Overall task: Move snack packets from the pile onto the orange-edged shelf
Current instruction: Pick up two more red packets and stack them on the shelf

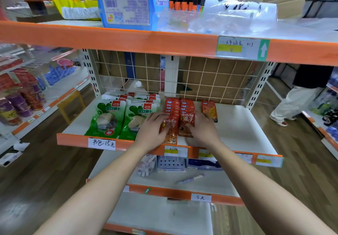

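**Left hand** (151,128), **right hand** (203,132): fingertips merge with the packets; pinching or pressing, cannot tell. Forearms cut by the bottom edge.

**Red-orange foil snack packet** (171,132): left edge covered by the left hand.

**Dark red foil snack packet** (187,125): right edge covered by the right hand.

**Rows of red packets** (172,105), just beyond the hands: only top strips show; count unclear.

**Green-and-white plastic pouch** (134,119), just left of the left hand: lower right corner hidden by it.

**White perforated cardboard box** (171,163), below the hands: top hidden by the lip of the orange-edged shelf (76,139).

**Yellow price labels** (205,155), below the right hand: print blurred.

**Person in pale trousers** (296,103), far right of the right hand: upper body hidden behind the orange upper shelf beam (128,39).

**Stacked red and purple goods** (22,97), far left of the left hand: blurred.
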`<state>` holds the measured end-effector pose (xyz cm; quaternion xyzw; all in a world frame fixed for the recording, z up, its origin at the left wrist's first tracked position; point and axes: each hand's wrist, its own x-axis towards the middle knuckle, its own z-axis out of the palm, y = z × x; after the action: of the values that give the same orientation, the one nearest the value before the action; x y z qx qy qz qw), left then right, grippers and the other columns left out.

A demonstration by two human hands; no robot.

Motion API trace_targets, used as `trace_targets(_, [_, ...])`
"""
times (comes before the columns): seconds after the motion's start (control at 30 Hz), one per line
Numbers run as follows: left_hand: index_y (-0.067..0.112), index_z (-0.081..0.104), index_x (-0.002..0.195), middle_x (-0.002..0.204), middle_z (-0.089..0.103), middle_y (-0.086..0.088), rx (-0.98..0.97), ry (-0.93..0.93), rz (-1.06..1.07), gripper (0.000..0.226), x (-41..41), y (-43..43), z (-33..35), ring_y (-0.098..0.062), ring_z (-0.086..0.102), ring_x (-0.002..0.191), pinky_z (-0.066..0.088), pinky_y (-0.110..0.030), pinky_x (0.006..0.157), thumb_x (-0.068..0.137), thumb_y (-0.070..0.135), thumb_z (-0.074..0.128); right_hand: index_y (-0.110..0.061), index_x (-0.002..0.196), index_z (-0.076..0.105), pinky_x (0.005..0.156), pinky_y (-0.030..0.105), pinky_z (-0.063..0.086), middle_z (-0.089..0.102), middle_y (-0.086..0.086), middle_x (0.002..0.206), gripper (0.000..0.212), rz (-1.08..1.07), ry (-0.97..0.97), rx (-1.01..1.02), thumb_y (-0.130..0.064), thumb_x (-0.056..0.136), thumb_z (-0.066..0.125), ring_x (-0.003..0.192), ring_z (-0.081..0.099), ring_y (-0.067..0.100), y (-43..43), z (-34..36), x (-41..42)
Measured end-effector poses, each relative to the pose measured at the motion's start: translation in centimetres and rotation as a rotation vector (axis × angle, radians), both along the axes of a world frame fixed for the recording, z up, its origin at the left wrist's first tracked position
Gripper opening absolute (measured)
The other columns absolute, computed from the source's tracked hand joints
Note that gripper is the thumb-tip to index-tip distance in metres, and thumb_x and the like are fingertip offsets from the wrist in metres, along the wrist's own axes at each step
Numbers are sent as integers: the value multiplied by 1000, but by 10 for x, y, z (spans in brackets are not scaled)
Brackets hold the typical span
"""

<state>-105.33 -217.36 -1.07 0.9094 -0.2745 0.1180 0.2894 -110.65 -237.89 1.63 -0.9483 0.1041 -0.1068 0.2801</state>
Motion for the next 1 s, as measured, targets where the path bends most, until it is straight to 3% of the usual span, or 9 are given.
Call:
trace_targets(0.1, [18,62,130,135,59,0,54,-12,78,52,-13,18,2,-25,49,127,43,-46,105,94,49,41,-21,150,39,110,41,37,46,6,150,60,40,-15,-86,-45,97,57,142,36,30,3,6,-7])
trace_targets(0.33, [16,55,137,142,54,-5,176,-29,295,65,-38,78,4,-30,49,127,43,-45,104,92,55,31,-19,148,42,113,43,32,45,9,150,55,239,-90,-251,-47,102,47,139,40,31,53,20,-9])
trace_targets(0.43, [15,54,139,146,51,-6,181,-37,368,67,-46,112,5,-31,45,131,40,-46,107,92,57,31,-16,147,44,110,45,39,46,9,148,54,367,-117,-247,-46,102,46,136,43,31,94,23,-1])
trace_targets(0.7, [25,43,148,157,36,2,205,-49,563,52,-58,237,10,-23,30,143,22,-41,118,102,49,41,-21,146,45,113,42,36,47,3,149,52,632,-186,-285,-48,102,44,139,39,26,245,19,32])
trace_targets(1.0, [31,37,151,161,30,5,187,61,761,56,-62,412,14,-21,25,148,26,-50,121,102,58,31,-27,150,41,117,41,31,42,-1,155,56,800,-189,-278,-54,101,43,144,35,23,436,8,63])
